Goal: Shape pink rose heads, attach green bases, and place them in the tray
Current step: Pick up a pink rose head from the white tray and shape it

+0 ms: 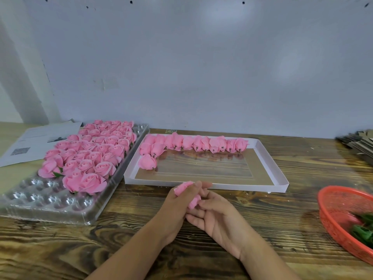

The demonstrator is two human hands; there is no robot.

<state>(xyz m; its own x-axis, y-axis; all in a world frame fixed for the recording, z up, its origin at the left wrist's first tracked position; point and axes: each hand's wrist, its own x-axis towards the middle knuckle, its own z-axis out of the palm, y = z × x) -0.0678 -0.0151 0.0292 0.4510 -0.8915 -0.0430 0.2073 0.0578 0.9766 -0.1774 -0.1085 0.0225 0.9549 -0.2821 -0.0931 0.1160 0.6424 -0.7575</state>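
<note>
Pink rose head (186, 194) is held between both hands just above the tabletop (141, 239), near the front edge of the white box (280, 174). Left hand (177, 207) wraps its fingers round the bloom, so only bits of petal show at top and by the thumb. Right hand (214, 213) has fingertips pinching the lower petal edge, palm turned up, rest of fingers loosely curled. Looks like the shaping step: one hand steadies the bloom while the other works the petals. No green base on it that I can see; underside is hidden

White box holds a row of unshaped heads (193, 143) along its far wall, stems pointing toward the person, probably laid that way for quick pickup. A few more are stacked at its left end

Clear tray (50, 201) sits left of the box, within easy reach of the left hand. Finished roses (90, 156) fill its far cups, near cups bare, so filling goes far to near

Red basket (339, 207) at right edge holds green bases (363, 229), on the right hand's side for the attach step

Papers (38, 142) lie behind the tray, flat cardboard stack (359, 142) far right

Judgement: base and tray placement remain for this head, many heads left
</note>
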